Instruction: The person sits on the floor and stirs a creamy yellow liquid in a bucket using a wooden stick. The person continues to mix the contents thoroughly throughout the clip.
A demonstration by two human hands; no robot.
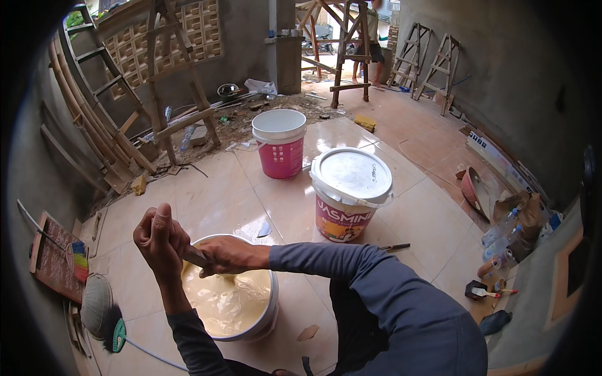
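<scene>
Cream-coloured paint (pixel 229 301) fills a white bucket (pixel 271 313) that stands on the tiled floor (pixel 213 194) nearest to the person, just in front of the dark-sleeved arms. A wooden stick (pixel 195 255) is held over the bucket's far rim by both hands. The left hand (pixel 160 241) is closed in a fist around the upper part of the stick, thumb on top. The right hand (pixel 229 255) is wrapped tightly around the stick just to the right of the left hand, directly above the paint, and its lower end is hidden behind this hand.

To the left of the bucket, near the wall, a round woven fan (pixel 97 307) and a red-framed board (pixel 53 260) are laid on the floor. To the right, a small pencil-like tool (pixel 394 247) is seen on the tiles, and plastic bottles (pixel 501 232) are gathered along the right wall.

Farther off, a closed paint pail (pixel 351 194) with a white lid is set, and beyond it an open pink-and-white bucket (pixel 279 144). Wooden ladders (pixel 119 106) are leaned against the far left wall, and more wooden trestles (pixel 429 62) are propped at the far right.
</scene>
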